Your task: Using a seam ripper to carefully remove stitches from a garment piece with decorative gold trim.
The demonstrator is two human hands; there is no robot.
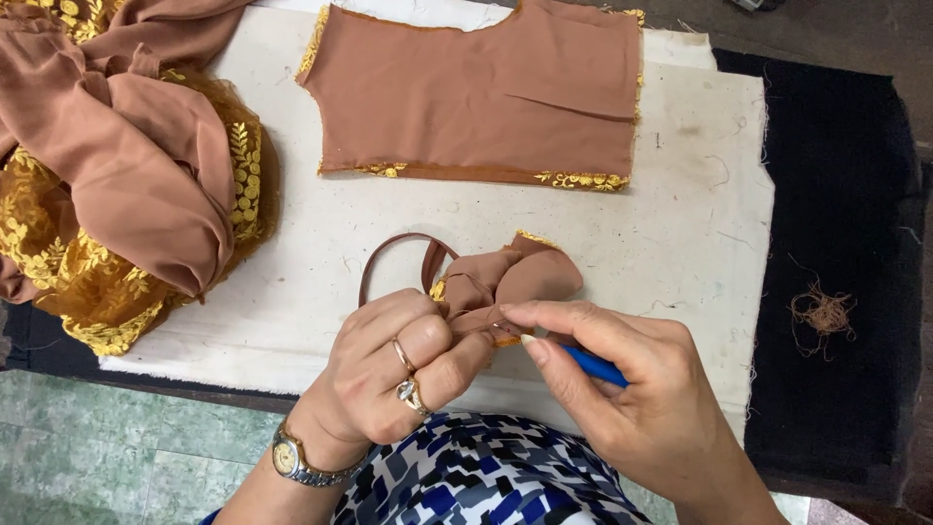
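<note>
head view: two hands (398,374) (622,389), one fabric piece (510,282)

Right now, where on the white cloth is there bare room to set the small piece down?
Bare white cloth lies right of the small folded brown piece, below the flat bodice panel. A narrower strip lies between panel and piece. The left is crowded by the heaped brown and gold lace fabric; both hands fill the near edge.

Likely tailoring workshop, cut blouse piece (481,92), padded worktable (680,224)

Bunched brown fabric piece (505,282) with gold trim, blue-handled tool (595,367) beneath.
</note>
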